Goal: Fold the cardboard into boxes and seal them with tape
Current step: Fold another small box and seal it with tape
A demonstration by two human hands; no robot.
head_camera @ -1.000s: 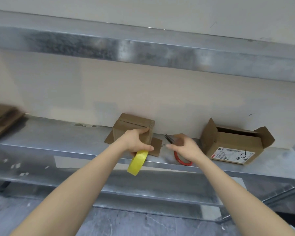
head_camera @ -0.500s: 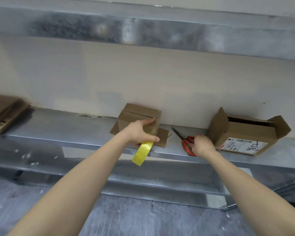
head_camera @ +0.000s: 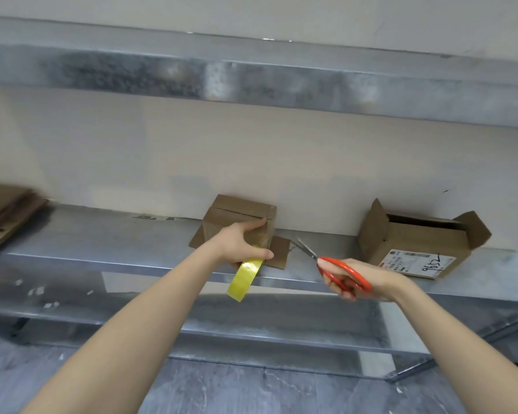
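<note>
Right hand (head_camera: 368,282) now has the red scissors (head_camera: 341,273) lifted off the shelf (head_camera: 102,240), fingers through the handles, blades pointing at the tape roll (head_camera: 245,277) dangling below the left hand (head_camera: 240,243), which still grips the small box (head_camera: 237,213) by the wall; 1 cut looks next

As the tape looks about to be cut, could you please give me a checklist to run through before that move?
1. Left hand holds the small box steady on the shelf: ok.
2. Yellow tape hangs free below that hand: ok.
3. Right hand grips the red scissors: ok.
4. Blades at the tape: not ok, they sit to its right, apart.
5. Tape pressed flat on the box: cannot tell.
</note>
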